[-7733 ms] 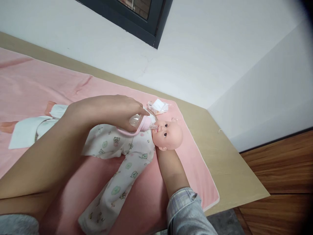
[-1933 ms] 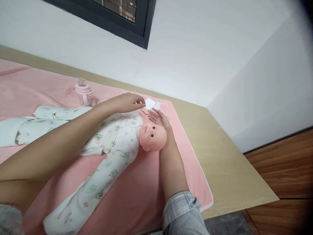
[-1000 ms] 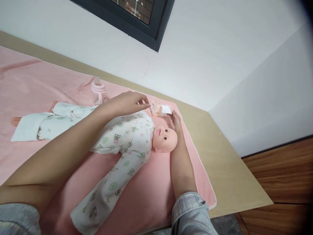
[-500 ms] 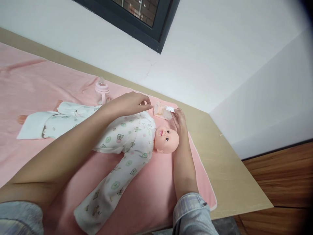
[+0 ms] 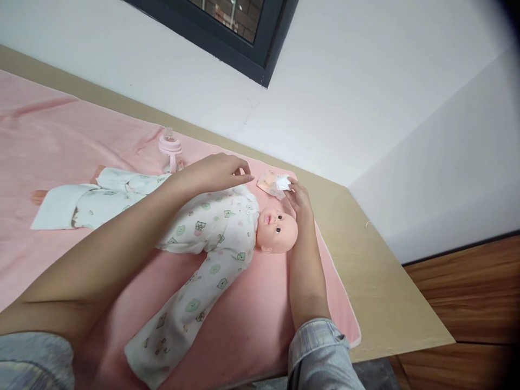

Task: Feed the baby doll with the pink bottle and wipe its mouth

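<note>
A baby doll (image 5: 276, 230) in a white printed sleepsuit (image 5: 211, 227) lies on its back on a pink blanket (image 5: 60, 141), head to the right. Just beyond its head lies a small clear packet of white tissues (image 5: 268, 181). My left hand (image 5: 215, 170) reaches across the doll's chest, fingertips pinched together at the packet's left edge. My right hand (image 5: 299, 197) rests beside the doll's head, and its thumb and fingers pinch a white tissue (image 5: 283, 183) at the packet's right end.
A pink baby bottle (image 5: 170, 151) stands upright on the blanket behind the doll's legs. The blanket covers a tan tabletop (image 5: 377, 281) set against a white wall. The table's edge and a wooden floor (image 5: 479, 298) are at the right.
The bottle left the doll's mouth and now stands on the blanket. Both hands moved to the tissue packet, and my right hand has drawn a white tissue partly out.
</note>
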Available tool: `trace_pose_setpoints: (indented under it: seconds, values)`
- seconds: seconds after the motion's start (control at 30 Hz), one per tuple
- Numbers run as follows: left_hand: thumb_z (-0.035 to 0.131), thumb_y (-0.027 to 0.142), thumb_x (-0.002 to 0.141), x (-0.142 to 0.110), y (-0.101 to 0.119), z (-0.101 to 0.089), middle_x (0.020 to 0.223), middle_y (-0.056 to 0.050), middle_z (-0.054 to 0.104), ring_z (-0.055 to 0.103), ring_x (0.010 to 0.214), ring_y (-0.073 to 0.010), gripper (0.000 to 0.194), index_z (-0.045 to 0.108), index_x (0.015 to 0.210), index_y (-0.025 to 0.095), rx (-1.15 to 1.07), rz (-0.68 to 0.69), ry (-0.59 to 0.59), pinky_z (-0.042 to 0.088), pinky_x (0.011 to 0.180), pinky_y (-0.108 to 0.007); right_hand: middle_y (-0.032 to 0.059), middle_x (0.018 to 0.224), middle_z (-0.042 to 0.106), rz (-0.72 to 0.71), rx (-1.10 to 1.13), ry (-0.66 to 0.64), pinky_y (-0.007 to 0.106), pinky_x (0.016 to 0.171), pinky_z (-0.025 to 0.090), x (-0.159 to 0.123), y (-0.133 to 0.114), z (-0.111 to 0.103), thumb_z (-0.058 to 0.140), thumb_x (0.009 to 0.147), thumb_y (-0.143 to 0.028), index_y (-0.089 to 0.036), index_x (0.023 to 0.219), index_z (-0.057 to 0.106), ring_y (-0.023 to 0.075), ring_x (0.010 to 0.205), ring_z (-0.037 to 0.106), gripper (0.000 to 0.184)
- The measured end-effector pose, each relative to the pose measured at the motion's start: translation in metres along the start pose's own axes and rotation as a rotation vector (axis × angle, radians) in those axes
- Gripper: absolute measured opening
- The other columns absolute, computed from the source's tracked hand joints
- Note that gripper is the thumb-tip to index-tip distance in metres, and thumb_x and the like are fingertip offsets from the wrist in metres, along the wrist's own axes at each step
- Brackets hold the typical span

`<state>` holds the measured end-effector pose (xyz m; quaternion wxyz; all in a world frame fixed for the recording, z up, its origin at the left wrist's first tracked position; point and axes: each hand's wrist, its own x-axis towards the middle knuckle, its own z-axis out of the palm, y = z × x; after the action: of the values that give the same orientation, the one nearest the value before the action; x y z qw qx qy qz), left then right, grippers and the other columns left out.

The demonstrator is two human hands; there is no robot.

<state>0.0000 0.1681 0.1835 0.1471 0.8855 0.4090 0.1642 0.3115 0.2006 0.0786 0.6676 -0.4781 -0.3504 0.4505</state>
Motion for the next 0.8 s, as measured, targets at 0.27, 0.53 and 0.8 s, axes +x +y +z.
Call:
trace_pose_setpoints:
  seconds: [0.27, 0.53, 0.8]
  values:
    - [0.048, 0.05, 0.096, 0.003, -0.003, 0.005, 0.116, -0.004, 0.074, 0.069, 0.1, -0.0268, 0.042, 0.072, 0.117, 0.023, -0.064, 0.037, 0.071, 0.046, 0.076, -0.031, 0.0001, 0.093, 0.073, -0.171, -0.171, -0.312, 0.022, 0.076, 0.056, -0.032, -0.046, 0.023, 0.065, 0.074, -0.013, -0.019, 0.088, 0.078, 0.0129, 0.086, 0.066, 0.02]
    - [0.059, 0.055, 0.091, 0.008, -0.002, 0.014, 0.123, -0.008, 0.071, 0.067, 0.109, -0.026, 0.048, 0.068, 0.121, 0.018, -0.276, 0.095, 0.228, 0.051, 0.089, -0.034, 0.0009, 0.117, 0.073, -0.183, -0.534, -0.657, 0.034, 0.105, 0.05, -0.08, -0.077, 0.06, 0.066, 0.088, -0.022, -0.025, 0.106, 0.079, 0.0187, 0.116, 0.063, 0.023]
    - [0.071, 0.041, 0.081, 0.009, 0.0, 0.014, 0.101, -0.007, 0.075, 0.07, 0.095, -0.0243, 0.043, 0.067, 0.118, 0.019, -0.415, 0.079, 0.194, 0.053, 0.079, -0.031, -0.0004, 0.125, 0.07, -0.218, -0.52, -0.765, 0.04, 0.114, 0.046, -0.104, -0.085, 0.078, 0.067, 0.09, -0.024, -0.027, 0.117, 0.075, 0.0201, 0.126, 0.06, 0.028]
